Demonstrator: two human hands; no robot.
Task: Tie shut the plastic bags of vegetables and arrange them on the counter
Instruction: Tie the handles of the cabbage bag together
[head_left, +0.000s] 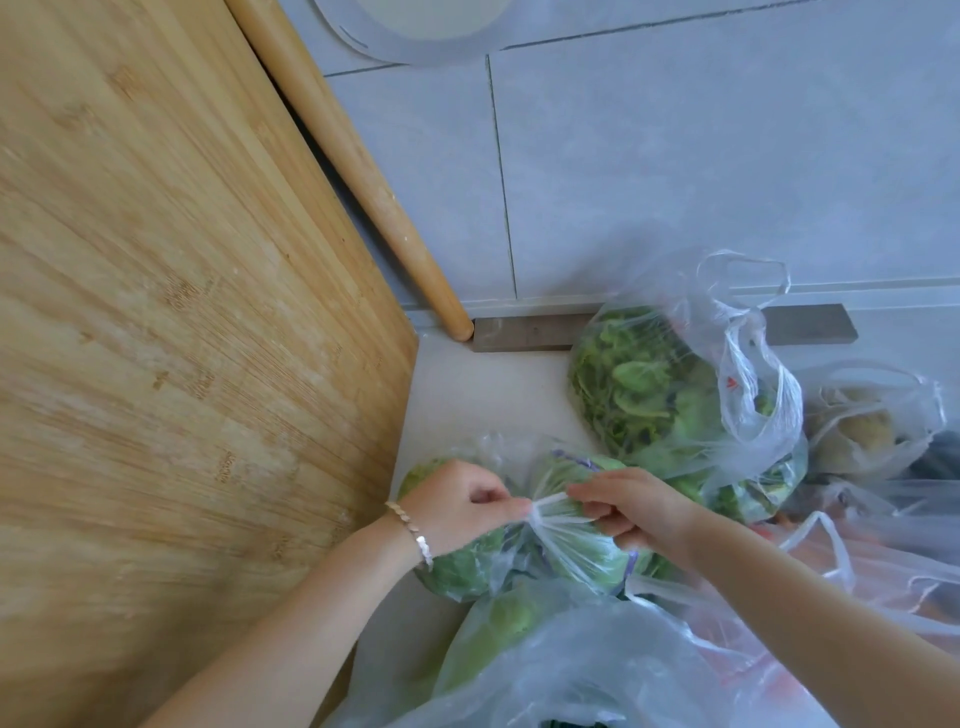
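Note:
A clear plastic bag of round green cabbages (571, 551) lies on the pale counter (483, 395) in front of me. My left hand (457, 504), with a bracelet on the wrist, pinches one twisted handle of this bag. My right hand (634, 509) pinches the other handle, and the two handles meet in a knot (537, 506) between my fingers. Behind it stands a bag of leafy greens (670, 395) with its handles loose and open. A bag of brownish potatoes (857, 426) lies at the right.
A large bamboo cutting board (182, 312) leans at the left, with a wooden rolling pin (353, 166) behind it against the grey tiled wall. More plastic bags, one with green vegetables (498, 634) and one with orange-red contents (831, 566), crowd the near right.

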